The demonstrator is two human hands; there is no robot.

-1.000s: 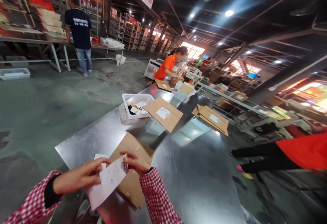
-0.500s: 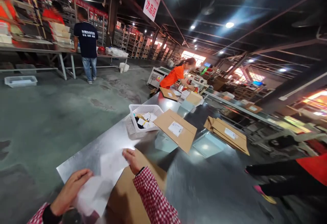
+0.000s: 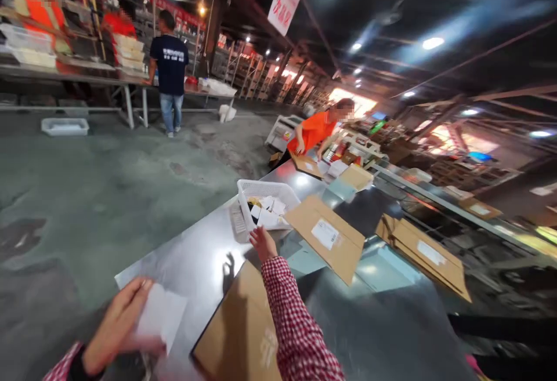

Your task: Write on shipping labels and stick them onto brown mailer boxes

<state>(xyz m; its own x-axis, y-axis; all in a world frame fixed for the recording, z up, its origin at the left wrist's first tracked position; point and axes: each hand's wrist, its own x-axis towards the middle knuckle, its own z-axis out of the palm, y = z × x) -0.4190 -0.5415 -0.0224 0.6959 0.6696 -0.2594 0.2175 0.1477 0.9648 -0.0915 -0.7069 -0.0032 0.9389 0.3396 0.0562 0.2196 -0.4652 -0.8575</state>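
My left hand (image 3: 124, 320) is at the lower left, its fingers closed on a white sheet of paper (image 3: 167, 314) above the metal table. Blur hides part of those fingers. My right hand (image 3: 263, 244) is stretched forward at the near rim of a white plastic basket (image 3: 243, 195), fingers apart and nothing seen in them. White slips of paper (image 3: 274, 204) and some dark and yellow bits lie inside the basket. Below my right forearm, a flat brown cardboard mailer (image 3: 235, 334) rests on the table, with my arm's shadow across it.
Right of the basket lies a labelled cardboard mailer (image 3: 343, 239), with a stack of mailers (image 3: 429, 253) farther right. A person in an orange top (image 3: 315, 130) bends over the far end of the metal table (image 3: 183, 253). More people stand at a back table (image 3: 100, 77).
My right hand has moved forward from the white paper to the basket, its fingers opening. My left hand still holds paper. The view has shifted, so the surroundings sit farther right.
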